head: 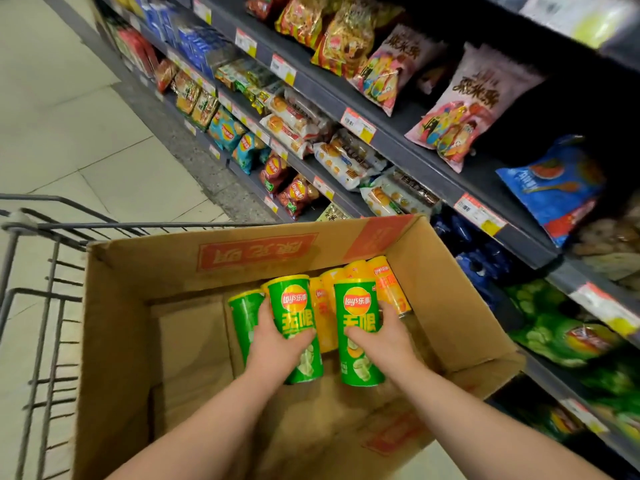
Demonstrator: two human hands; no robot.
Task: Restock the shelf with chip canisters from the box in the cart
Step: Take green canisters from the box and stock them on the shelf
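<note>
Clutching green canister (294, 306) in left hand (277, 344), second canister (356, 306) in right hand (384, 336) (likely light, stiff, slick); best gripped mid-body, no squeezing.

You had both bare forearms stretched forward and down, wider at the elbows, closer at the wrists. Your left hand (273, 344) gripped the left green canister (294, 306) about mid-height, thumb laid across its front, fingers curled round its outer left side. Your right hand (386, 336) mirrored it on the right green canister (358, 306): thumb across the front, fingers wrapped round the outer right. Backs of both hands faced up, wrists straight.
</note>
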